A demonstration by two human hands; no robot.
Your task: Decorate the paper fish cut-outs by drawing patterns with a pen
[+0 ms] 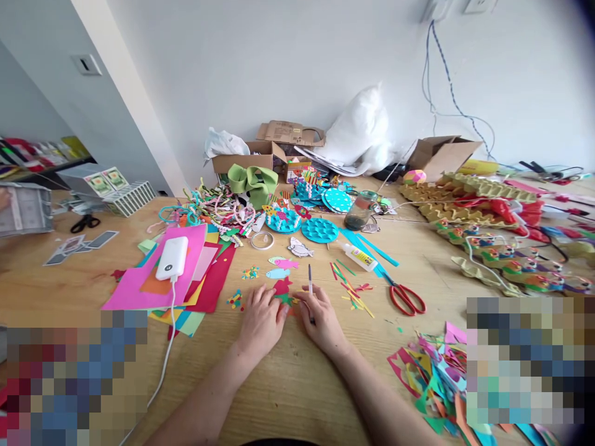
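My right hand (322,321) is closed around a slim pen (310,277), whose end points up and away from me. Fingers spread and resting low, my left hand (264,317) lies on the table with nothing seen in it. Between the hands are a red paper fish (282,285) and a green paper piece (284,298), partly covered by my fingers. Beyond them lie a pink paper fish (282,264), a blue paper fish (277,274) and a patterned white fish (300,248). Small paper dots (235,300) sit beside my left fingers.
Red-handled scissors (407,298), a glue bottle (360,256) and thin paper strips (353,291) lie to the right. At left, a white power bank (171,257) with a trailing cable rests on coloured paper (132,288). Paper scraps (437,378) are heaped at front right.
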